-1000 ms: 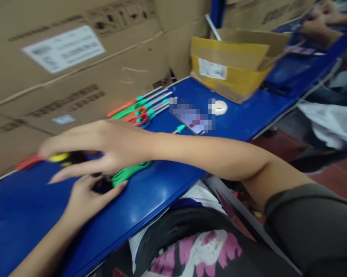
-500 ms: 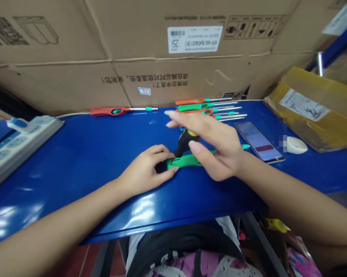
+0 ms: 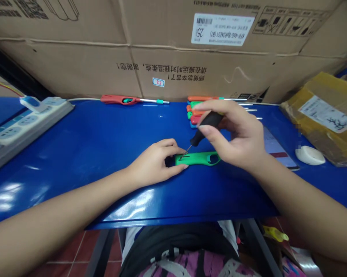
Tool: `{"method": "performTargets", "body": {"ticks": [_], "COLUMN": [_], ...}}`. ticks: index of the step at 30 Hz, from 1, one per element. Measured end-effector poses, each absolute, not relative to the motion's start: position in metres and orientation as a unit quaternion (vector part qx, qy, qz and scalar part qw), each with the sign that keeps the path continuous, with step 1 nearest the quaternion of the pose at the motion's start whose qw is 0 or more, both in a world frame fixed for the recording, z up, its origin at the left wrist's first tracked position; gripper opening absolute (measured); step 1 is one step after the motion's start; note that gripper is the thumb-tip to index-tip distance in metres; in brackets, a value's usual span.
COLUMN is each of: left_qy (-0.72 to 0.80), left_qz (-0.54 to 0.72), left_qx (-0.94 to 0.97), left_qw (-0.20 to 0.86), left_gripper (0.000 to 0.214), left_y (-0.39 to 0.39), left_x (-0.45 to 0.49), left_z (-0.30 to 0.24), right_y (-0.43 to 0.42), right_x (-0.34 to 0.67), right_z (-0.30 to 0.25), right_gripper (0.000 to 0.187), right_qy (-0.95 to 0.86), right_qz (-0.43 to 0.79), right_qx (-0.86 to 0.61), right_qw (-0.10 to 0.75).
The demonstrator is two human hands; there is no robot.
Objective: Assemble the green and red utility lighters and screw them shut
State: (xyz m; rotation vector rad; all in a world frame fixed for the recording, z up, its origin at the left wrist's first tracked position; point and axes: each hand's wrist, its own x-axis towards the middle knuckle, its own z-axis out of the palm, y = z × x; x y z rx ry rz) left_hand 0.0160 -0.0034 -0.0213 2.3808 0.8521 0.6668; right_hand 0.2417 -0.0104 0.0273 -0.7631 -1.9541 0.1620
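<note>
My right hand (image 3: pixel 236 134) grips the black handle of a screwdriver (image 3: pixel 207 128), tilted with its thin shaft pointing down and to the left. The tip reaches the left end of a green gas lighter (image 3: pixel 198 158) lying flat on the blue table (image 3: pixel 104 146). Whether it sits in a hole there cannot be made out. Thumb and fingers of my left hand (image 3: pixel 158 163) pinch that same left end from both sides. The lighter's right end is hidden behind my right hand.
A red lighter (image 3: pixel 120 100) lies by the large cardboard box (image 3: pixel 87 69). Several coloured lighters (image 3: pixel 192 119) are stacked right of it. Small screws (image 3: pixel 161 115) lie between them. A power strip (image 3: pixel 26 119) stands left; a phone (image 3: pixel 279 150), white mouse (image 3: pixel 310 155) and taped carton (image 3: pixel 324 115) are right.
The screwdriver has gone from nearly upright to leaning right, its shaft now visible. My right hand has closed more around the handle. The left hand still holds the lighter; the camera view has shifted.
</note>
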Motion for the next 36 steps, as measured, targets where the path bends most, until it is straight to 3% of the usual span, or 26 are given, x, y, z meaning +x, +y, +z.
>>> {"method": "performTargets", "body": {"ticks": [3,8,13,18,24,29,34,36], "left_qy": [0.314,0.320,0.318,0.328,0.322,0.326,0.324,0.324], "left_qz": [0.248,0.242,0.255,0.240,0.251,0.243,0.248,0.249], "left_qx": [0.879,0.873,0.870,0.869,0.870,0.870,0.873,0.873], "left_qw": [0.261,0.278,0.279,0.283,0.276,0.279,0.267,0.268], "left_gripper": [0.030,0.028,0.028,0.028,0.027,0.028,0.028,0.028], "left_y": [-0.004,-0.004,-0.003,-0.004,-0.003,-0.003,-0.004,-0.004], "left_x": [0.016,0.016,0.017,0.018,0.017,0.017,0.016,0.017], "left_z": [-0.021,-0.021,-0.022,-0.021,-0.022,-0.022,-0.024,-0.023], "right_y": [-0.007,-0.008,-0.013,-0.015,-0.014,-0.016,-0.014,-0.013], "right_x": [0.246,0.250,0.245,0.245,0.245,0.245,0.243,0.244], "right_z": [0.029,0.031,0.031,0.031,0.032,0.031,0.031,0.030], "right_gripper": [0.019,0.044,0.025,0.047,0.014,0.042,0.022,0.023], "right_qy": [-0.807,-0.837,-0.821,-0.836,-0.835,-0.833,-0.828,-0.829], "right_qz": [0.016,0.141,0.026,0.144,0.044,0.171,0.027,0.034], "right_qx": [-0.301,-0.283,-0.289,-0.295,-0.284,-0.283,-0.295,-0.297], "right_qw": [0.508,0.446,0.492,0.440,0.470,0.443,0.475,0.472]}}
